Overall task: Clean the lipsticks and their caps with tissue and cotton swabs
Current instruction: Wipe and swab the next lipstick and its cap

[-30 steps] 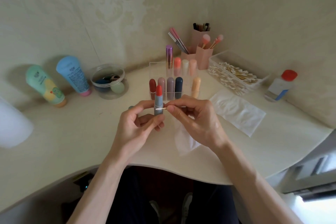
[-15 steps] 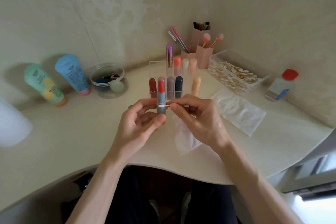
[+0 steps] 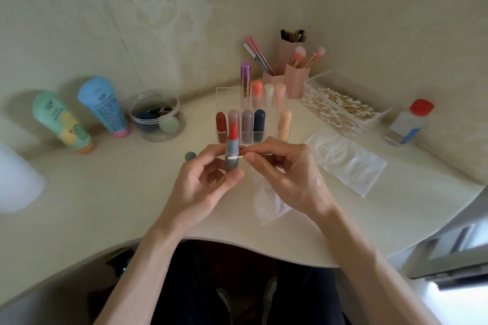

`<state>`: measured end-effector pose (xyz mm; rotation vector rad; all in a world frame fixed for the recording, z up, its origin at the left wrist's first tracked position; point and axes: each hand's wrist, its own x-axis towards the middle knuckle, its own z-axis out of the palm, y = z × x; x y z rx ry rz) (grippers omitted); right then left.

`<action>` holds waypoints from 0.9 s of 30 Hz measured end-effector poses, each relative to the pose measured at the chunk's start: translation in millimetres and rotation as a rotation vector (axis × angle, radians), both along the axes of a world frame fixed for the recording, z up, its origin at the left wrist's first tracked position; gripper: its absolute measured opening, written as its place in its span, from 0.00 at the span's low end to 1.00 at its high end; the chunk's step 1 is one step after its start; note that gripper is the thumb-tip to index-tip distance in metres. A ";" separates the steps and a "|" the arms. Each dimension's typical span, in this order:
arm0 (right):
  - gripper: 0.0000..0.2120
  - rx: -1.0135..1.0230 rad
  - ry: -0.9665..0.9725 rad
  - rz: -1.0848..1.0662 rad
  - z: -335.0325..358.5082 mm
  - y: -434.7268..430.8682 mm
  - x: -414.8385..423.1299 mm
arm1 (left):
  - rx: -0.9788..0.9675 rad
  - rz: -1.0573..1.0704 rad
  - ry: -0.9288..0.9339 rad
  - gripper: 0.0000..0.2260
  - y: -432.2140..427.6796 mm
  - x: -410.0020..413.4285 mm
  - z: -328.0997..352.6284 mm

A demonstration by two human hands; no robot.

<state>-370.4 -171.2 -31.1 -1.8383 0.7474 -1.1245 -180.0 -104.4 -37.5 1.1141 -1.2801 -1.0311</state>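
My left hand (image 3: 204, 185) holds an uncapped grey-blue lipstick (image 3: 232, 152) upright, its red stick extended. In my right hand (image 3: 287, 174) a cotton swab (image 3: 236, 157) is pinched, and its white tip touches the lipstick's tube just below the collar. The lipstick's grey cap (image 3: 190, 156) lies on the desk to the left of my hands. A tissue (image 3: 269, 204) lies under my right hand, and a second tissue (image 3: 346, 159) lies to the right. Several capped lipsticks stand in a clear organiser (image 3: 223, 92) behind my hands.
A clear box of cotton swabs (image 3: 340, 108) and a red-capped bottle (image 3: 409, 123) sit at the right. Pink brush holders (image 3: 295, 76) stand in the corner. A round jar (image 3: 157, 116) and two tubes (image 3: 103, 107) are at the left. The desk's curved edge (image 3: 237, 243) is near my body.
My left hand has lifted the lipstick slightly and turned it, and the swab tip has shifted along the tube below the collar. The rest of the desk is unchanged.
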 end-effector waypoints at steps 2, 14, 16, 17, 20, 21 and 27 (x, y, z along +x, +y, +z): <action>0.08 0.008 0.001 0.013 0.1 1.4 0.7 | -0.016 0.054 0.009 0.15 0.0 -1.8 0.4; 0.07 0.002 0.001 -0.004 0.5 1.2 -0.8 | -0.023 0.042 0.063 0.14 1.2 -3.6 3.4; 0.07 0.008 0.003 -0.005 0.1 1.6 -0.6 | -0.020 0.038 0.041 0.16 1.1 -3.8 4.4; 0.07 0.008 0.006 -0.002 -0.2 1.9 -0.5 | -0.019 0.049 0.033 0.16 0.9 -4.1 4.8; 0.07 -0.002 0.008 0.010 -0.9 2.4 -0.1 | -0.008 0.078 0.049 0.13 -0.5 -2.5 2.5; 0.07 -0.002 0.007 0.011 -0.8 2.4 0.2 | -0.013 0.080 0.043 0.12 -1.1 -2.0 1.7; 0.06 0.004 0.008 -0.003 0.4 1.1 -1.9 | -0.058 0.080 0.022 0.16 -0.7 -3.9 1.2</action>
